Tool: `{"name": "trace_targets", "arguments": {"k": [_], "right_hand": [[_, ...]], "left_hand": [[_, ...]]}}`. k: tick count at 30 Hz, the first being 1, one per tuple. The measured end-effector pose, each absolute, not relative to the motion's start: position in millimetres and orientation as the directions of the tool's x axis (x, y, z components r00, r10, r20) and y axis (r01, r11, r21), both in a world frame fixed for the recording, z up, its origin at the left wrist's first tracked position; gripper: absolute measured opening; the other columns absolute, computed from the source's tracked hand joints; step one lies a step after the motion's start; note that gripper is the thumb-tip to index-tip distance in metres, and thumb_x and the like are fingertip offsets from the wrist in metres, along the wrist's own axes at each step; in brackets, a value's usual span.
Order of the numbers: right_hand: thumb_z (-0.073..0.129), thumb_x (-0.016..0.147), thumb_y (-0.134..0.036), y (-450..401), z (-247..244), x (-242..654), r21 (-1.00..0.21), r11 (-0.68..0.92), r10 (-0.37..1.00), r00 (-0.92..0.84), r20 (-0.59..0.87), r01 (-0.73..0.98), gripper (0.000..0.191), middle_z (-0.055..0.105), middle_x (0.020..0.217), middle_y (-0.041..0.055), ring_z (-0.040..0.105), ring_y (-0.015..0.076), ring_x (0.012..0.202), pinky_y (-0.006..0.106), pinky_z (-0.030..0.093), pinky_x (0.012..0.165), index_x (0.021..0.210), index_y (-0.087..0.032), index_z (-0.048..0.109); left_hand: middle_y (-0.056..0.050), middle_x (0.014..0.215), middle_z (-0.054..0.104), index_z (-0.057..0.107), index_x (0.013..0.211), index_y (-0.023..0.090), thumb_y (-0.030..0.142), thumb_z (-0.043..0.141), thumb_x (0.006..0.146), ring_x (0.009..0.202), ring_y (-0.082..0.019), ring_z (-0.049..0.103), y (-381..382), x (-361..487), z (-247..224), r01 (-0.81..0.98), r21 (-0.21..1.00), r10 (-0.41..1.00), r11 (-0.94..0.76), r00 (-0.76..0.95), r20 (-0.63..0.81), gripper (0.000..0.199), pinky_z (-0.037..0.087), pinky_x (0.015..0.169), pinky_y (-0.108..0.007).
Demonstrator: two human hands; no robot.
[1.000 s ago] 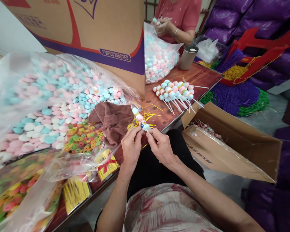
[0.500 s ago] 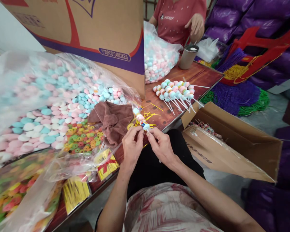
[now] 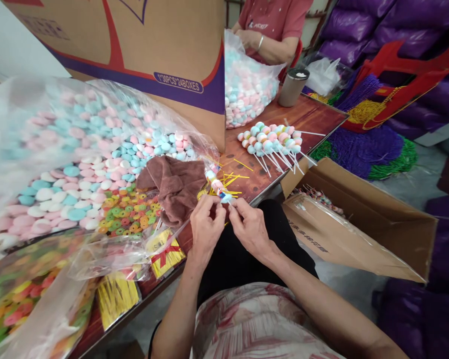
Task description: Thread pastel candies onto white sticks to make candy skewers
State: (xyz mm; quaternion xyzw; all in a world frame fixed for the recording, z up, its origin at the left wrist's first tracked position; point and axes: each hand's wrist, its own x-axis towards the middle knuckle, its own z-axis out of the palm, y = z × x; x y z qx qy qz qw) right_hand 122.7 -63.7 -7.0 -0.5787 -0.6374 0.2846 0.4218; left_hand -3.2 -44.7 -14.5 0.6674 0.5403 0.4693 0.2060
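Observation:
A wrapped candy skewer (image 3: 215,183) in pink, white and blue points away from me above the table edge. My left hand (image 3: 207,219) has its fingers pinched at the near end of the wrapper. My right hand (image 3: 250,222) pinches the same end, close to the stick, from the right. Yellow twist ties (image 3: 232,180) lie scattered on the table just beyond. A brown cloth (image 3: 174,187) is left of the skewer. Further right, a pile of candy skewers (image 3: 270,139) lies with white sticks toward me.
Bags of marshmallows (image 3: 75,184) and ring gummies (image 3: 22,294) cover the left side. A large carton (image 3: 153,60) stands behind. An open carton (image 3: 359,224) is at the right. Across the table are a cup (image 3: 294,87) and a person (image 3: 273,30).
My hands stay at the skewer's near end with only slight finger movement. The person across the table has drawn an arm back from near the cup, toward the left.

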Motion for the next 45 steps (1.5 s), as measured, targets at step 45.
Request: {"name": "trace_targets", "arguments": {"k": [45], "right_hand": [[0.042,0.098,-0.017,-72.1,-34.4,125.7,-0.603,0.516,0.825,-0.163,0.542,0.608,0.041,0.078,0.092,0.0081,0.071,0.0157,0.067,0.027,0.057,0.069,0.135,-0.017,0.059]], "left_hand": [[0.000,0.083,0.067,0.061,0.086,0.018,0.039,0.074,0.082,0.085,-0.014,0.070,-19.7,16.7,-1.2,-0.705,0.681,0.961,0.195,-0.001,-0.276,0.025,0.052,0.084,-0.029]]}}
